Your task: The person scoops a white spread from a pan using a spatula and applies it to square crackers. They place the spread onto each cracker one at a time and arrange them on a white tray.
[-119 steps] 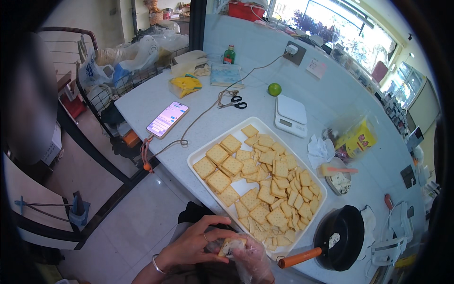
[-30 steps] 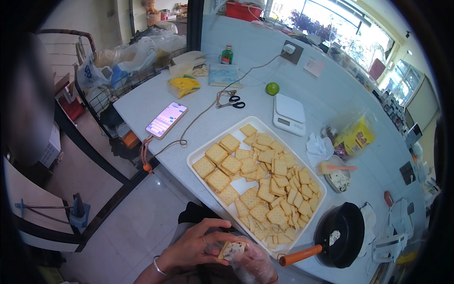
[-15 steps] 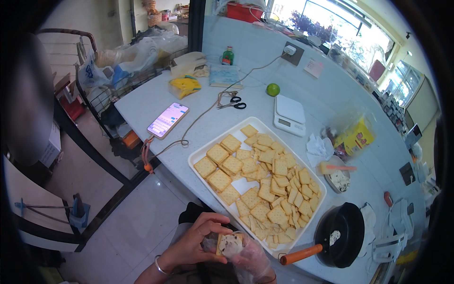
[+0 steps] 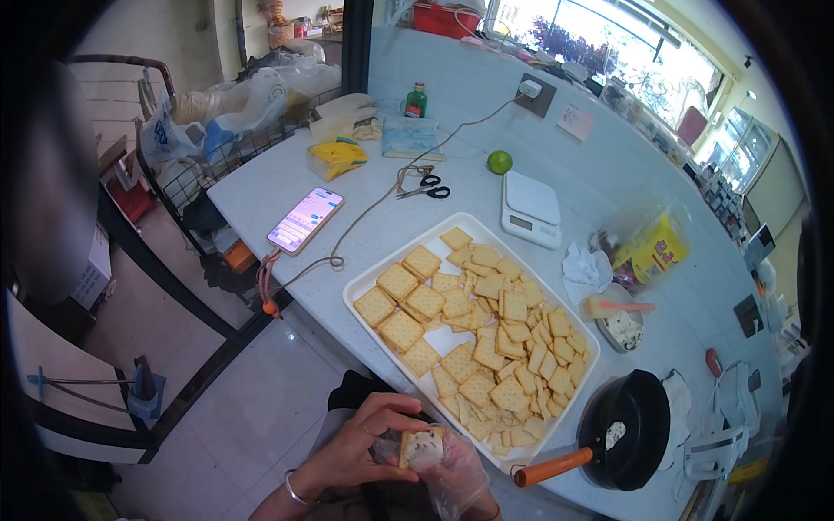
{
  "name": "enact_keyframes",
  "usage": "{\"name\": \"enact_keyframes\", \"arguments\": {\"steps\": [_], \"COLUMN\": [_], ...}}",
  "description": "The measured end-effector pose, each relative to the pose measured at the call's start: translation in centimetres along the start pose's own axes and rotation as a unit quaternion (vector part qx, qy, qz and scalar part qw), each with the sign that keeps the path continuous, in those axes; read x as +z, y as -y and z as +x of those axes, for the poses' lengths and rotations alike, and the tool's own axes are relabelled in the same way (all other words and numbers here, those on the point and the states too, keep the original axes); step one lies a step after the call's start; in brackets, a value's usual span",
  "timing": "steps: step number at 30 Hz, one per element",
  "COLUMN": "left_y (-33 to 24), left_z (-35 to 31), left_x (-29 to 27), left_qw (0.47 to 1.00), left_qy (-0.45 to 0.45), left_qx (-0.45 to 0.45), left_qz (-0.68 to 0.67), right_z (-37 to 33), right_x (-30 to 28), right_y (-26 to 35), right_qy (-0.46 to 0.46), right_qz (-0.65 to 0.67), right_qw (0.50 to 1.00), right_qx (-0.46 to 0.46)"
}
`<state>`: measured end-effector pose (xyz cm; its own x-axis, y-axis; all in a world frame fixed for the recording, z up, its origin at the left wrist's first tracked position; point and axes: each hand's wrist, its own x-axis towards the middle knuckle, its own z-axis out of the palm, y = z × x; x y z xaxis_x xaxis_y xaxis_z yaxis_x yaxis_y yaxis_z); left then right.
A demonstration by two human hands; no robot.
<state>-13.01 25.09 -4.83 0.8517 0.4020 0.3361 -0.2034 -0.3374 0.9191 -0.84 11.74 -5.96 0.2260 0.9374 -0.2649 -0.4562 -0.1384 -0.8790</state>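
My left hand (image 4: pixel 375 438), bare, pinches a square cracker (image 4: pixel 407 445) by its edges in front of the tray's near edge. On the cracker's face lies a lump of soft white filling (image 4: pixel 425 451) with dark specks. My right hand (image 4: pixel 460 476) wears a thin clear plastic glove and closes against the filling from the right; some of its fingers are hidden behind the cracker. Beyond both hands, a white tray (image 4: pixel 354 301) holds many square crackers (image 4: pixel 476 390), piled loosely on the right and laid out in stacks at the left.
A black pan (image 4: pixel 638 434) with a wooden handle holds another white lump. Behind it sits a bowl (image 4: pixel 624 331) of filling with a pink-handled spatula (image 4: pixel 627 306). Farther back are a kitchen scale (image 4: pixel 531 208), a lime (image 4: pixel 499 162), scissors (image 4: pixel 425 188), a cable and a lit phone (image 4: pixel 306 220).
The gloved right hand has shifted slightly against the filling. The left hand keeps its hold on the cracker, and the view has moved a little.
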Motion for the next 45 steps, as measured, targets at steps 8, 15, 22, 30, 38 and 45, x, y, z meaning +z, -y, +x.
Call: {"name": "enact_keyframes", "arguments": {"steps": [8, 15, 22, 30, 38, 45], "left_y": [-0.6, -1.1, -1.1, -1.1, -2.2, -2.2], "left_z": [0.0, -0.1, -0.4, -0.8, -0.9, -1.1], "left_x": [-0.6, -0.9, -1.4, -1.2, -1.3, -1.0], "left_qw": [0.999, 0.991, 0.995, 0.993, 0.970, 0.963], "left_qy": [-0.023, -0.018, -0.004, -0.020, 0.034, 0.059], "left_qx": [0.005, 0.019, 0.000, -0.005, 0.040, 0.045], "left_qz": [0.031, 0.131, 0.104, 0.116, 0.236, 0.259], "right_z": [-0.5, -0.5, -0.7, -0.8, -1.1, -1.2], "right_x": [0.6, 0.2, -0.9, 0.3, 0.1, 0.9], "right_y": [0.1, -0.3, -1.2, -1.4, 0.3, 1.3], "right_qy": [-0.054, -0.063, -0.098, -0.172, -0.147, -0.143], "right_qz": [0.255, -0.010, -0.172, -0.285, -0.406, -0.465], "right_qw": [0.965, 0.996, 0.979, 0.906, 0.865, 0.829], "right_qx": [-0.042, -0.060, -0.054, -0.261, -0.256, -0.275]}}
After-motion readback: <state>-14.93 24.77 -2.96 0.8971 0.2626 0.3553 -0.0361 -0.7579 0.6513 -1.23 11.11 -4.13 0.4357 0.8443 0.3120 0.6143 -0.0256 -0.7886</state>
